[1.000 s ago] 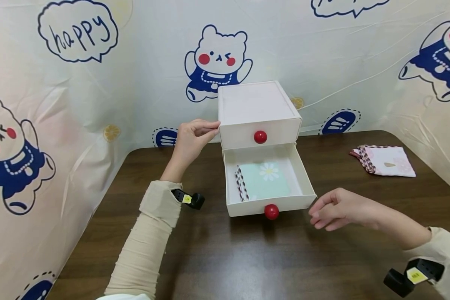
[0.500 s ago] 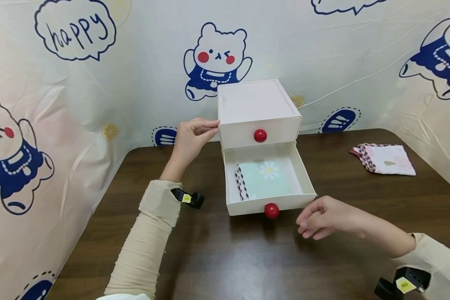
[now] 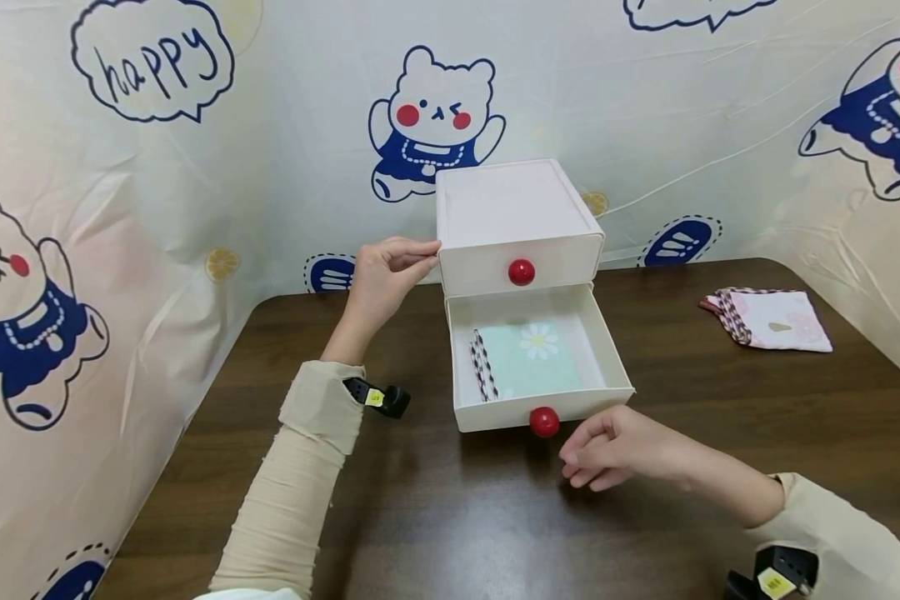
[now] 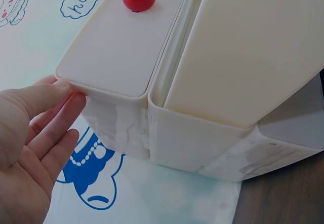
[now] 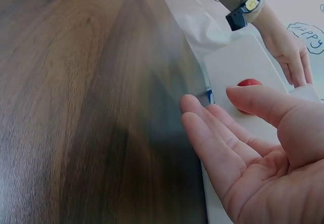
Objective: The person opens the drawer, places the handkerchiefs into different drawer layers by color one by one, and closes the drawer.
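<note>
Left grip (image 3: 381,275) pinches drawer unit (image 3: 513,204) at its front-left corner | right grip (image 3: 618,446) released, near red lower knob (image 3: 544,422) | lower drawer (image 3: 495,417) juts out over worktop (image 3: 480,517), mint daisy-print item (image 3: 528,371) inside | advisable: brace that corner, take knob centrally, slide drawer level, unhurried
</note>
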The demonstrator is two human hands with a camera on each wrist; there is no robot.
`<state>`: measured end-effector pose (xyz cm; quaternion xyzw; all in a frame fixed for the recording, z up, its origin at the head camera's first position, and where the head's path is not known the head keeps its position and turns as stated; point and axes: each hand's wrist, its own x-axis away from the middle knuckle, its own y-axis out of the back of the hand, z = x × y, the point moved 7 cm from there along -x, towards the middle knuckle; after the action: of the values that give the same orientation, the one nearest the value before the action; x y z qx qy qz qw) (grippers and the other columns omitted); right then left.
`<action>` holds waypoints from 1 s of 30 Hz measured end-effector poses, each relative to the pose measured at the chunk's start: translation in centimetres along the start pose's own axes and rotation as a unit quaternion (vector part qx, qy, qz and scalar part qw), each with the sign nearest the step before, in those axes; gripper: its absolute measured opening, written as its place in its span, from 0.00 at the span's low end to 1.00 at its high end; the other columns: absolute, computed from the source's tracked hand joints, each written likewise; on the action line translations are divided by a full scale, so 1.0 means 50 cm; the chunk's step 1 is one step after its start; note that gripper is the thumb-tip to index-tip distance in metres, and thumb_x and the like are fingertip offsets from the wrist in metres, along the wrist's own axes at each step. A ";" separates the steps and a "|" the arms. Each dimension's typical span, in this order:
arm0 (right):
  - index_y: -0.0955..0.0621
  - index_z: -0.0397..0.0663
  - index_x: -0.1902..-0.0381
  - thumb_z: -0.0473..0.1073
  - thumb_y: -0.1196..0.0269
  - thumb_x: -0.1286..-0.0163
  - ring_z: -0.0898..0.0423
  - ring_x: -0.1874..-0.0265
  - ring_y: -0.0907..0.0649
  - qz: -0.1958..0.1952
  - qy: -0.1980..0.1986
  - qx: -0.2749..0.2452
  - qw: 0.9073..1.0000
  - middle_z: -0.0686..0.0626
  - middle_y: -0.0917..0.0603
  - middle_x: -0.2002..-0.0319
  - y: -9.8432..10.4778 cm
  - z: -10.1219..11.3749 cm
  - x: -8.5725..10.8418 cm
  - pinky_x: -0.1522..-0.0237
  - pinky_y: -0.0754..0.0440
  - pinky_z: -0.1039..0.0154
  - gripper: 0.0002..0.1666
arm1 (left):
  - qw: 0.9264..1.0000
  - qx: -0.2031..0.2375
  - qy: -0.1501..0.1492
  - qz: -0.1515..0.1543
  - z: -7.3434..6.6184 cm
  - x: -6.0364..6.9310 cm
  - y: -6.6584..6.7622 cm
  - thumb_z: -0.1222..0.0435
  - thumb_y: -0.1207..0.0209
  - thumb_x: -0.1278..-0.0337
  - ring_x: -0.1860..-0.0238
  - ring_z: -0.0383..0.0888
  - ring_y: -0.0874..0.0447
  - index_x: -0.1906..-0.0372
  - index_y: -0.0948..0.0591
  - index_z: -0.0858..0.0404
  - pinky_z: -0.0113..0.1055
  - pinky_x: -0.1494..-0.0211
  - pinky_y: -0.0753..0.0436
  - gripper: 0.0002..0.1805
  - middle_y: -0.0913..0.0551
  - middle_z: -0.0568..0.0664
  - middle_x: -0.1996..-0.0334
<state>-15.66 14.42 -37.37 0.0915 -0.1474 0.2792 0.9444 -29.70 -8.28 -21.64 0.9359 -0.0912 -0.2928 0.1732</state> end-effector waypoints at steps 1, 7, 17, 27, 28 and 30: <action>0.22 0.26 0.59 0.40 0.39 0.37 0.49 0.67 0.16 0.000 0.002 -0.002 1.000 0.37 0.16 0.66 -0.003 0.001 -0.003 0.64 0.17 0.54 0.18 | 1.000 0.000 0.000 0.000 0.000 0.001 0.000 0.77 0.40 0.49 0.59 0.51 0.19 0.58 0.19 0.75 0.30 0.55 0.20 0.11 0.19 0.62 0.61; 0.23 0.25 0.58 0.42 0.39 0.36 0.44 0.63 0.17 -0.002 0.010 -0.014 1.000 0.36 0.17 0.64 -0.012 0.007 -0.015 0.61 0.18 0.51 0.20 | 1.000 -0.002 -0.005 0.000 -0.004 0.002 0.000 0.77 0.40 0.49 0.59 0.51 0.19 0.58 0.19 0.75 0.31 0.55 0.20 0.11 0.19 0.63 0.61; 0.24 0.24 0.58 0.43 0.40 0.35 0.41 0.60 0.18 -0.009 0.029 -0.033 0.999 0.33 0.18 0.61 -0.019 0.018 -0.027 0.58 0.19 0.51 0.21 | 1.000 0.001 0.005 -0.002 0.000 0.001 0.001 0.76 0.40 0.49 0.59 0.52 0.19 0.57 0.19 0.75 0.31 0.55 0.20 0.11 0.19 0.62 0.61; 0.25 0.23 0.54 0.45 0.42 0.33 0.44 0.61 0.17 -0.019 0.045 -0.027 0.998 0.32 0.18 0.61 -0.020 0.030 -0.029 0.59 0.19 0.55 0.25 | 1.000 0.001 0.005 -0.005 0.036 -0.008 0.001 0.73 0.38 0.49 0.60 0.48 0.19 0.58 0.17 0.70 0.30 0.56 0.20 0.11 0.18 0.58 0.61; 0.25 0.23 0.54 0.45 0.42 0.33 0.44 0.61 0.17 -0.022 0.048 -0.027 0.998 0.32 0.18 0.62 -0.019 0.033 -0.030 0.59 0.18 0.55 0.24 | 1.000 0.002 0.005 -0.006 0.045 -0.011 0.001 0.73 0.38 0.49 0.60 0.46 0.19 0.58 0.17 0.69 0.30 0.55 0.20 0.11 0.18 0.57 0.61; 0.25 0.23 0.54 0.45 0.42 0.33 0.45 0.62 0.17 -0.026 0.051 -0.028 0.998 0.33 0.18 0.62 -0.016 0.037 -0.032 0.59 0.18 0.55 0.24 | 1.000 0.003 0.006 -0.007 0.064 -0.017 -0.001 0.71 0.37 0.49 0.60 0.44 0.19 0.58 0.16 0.66 0.31 0.55 0.20 0.12 0.17 0.55 0.61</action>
<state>-16.92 12.46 -36.23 0.0541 -0.1046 0.2547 0.9598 -32.22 -8.88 -23.66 0.9388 -0.0848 -0.2883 0.1684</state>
